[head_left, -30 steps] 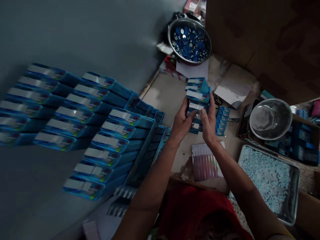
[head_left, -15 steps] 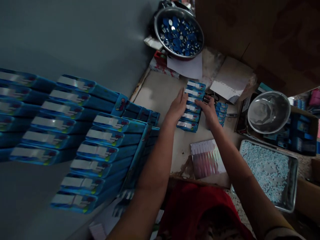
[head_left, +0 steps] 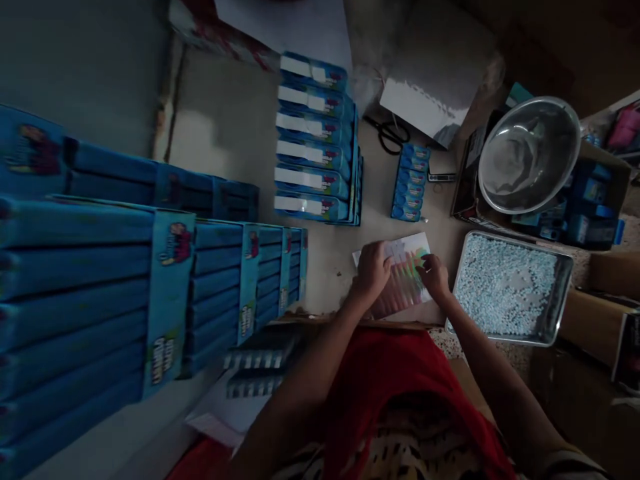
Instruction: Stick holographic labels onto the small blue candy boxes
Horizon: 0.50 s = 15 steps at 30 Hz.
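Note:
My left hand (head_left: 373, 270) is at the left side of a printed sheet (head_left: 403, 283) with pink and green strips, its fingers bent at the sheet's upper part. At the sheet's right edge, my right hand (head_left: 434, 275) has its fingers pinched together; what lies between them is too small to make out. Above the hands stands a stack of blue packs (head_left: 313, 157) with white strips on their ends. A small group of blue packs (head_left: 410, 183) lies to its right, near black scissors (head_left: 389, 133).
Rows of blue boxes (head_left: 170, 293) fill the left side. On the right are a metal bowl (head_left: 530, 157) on a carton and a metal tray (head_left: 565, 287) of small pale pellets. A white-edged cardboard sheet (head_left: 425, 107) lies at the back.
Both hands have left the stack of blue packs and come back to the printed sheet. The view has shifted closer and down, so the bowl of blue caps is out of sight.

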Tool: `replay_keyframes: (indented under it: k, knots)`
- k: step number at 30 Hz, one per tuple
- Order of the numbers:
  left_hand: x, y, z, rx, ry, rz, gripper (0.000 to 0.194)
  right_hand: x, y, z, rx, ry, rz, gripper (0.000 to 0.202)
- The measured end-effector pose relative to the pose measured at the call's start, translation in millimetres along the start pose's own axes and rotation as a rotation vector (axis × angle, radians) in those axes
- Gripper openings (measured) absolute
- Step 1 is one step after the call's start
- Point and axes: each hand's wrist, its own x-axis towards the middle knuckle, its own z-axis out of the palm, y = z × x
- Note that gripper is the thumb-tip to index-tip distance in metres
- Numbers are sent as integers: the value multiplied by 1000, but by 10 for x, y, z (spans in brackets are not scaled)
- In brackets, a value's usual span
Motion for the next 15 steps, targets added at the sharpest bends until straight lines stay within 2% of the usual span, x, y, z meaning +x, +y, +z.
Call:
replay_keyframes:
  k: [3,6,9,12,15]
  knots:
    - [508,-99,363,193,-177,-91,46,-116,214,293,-165,-64,-110,53]
    - [796,-191,468,234,-332,-115,28,-86,205,331,-237,-106,-112,55]
    - [795,-238,457,177,-374,-111,25,98,76,248,-259,-78,-156,51]
    - [717,-262,453,99,-359,-127,28,343,-86,205,-273,-32,-309,54]
    - [711,-285,469,30,-344,-143,30,504,-178,258,-290,-108,-432,55]
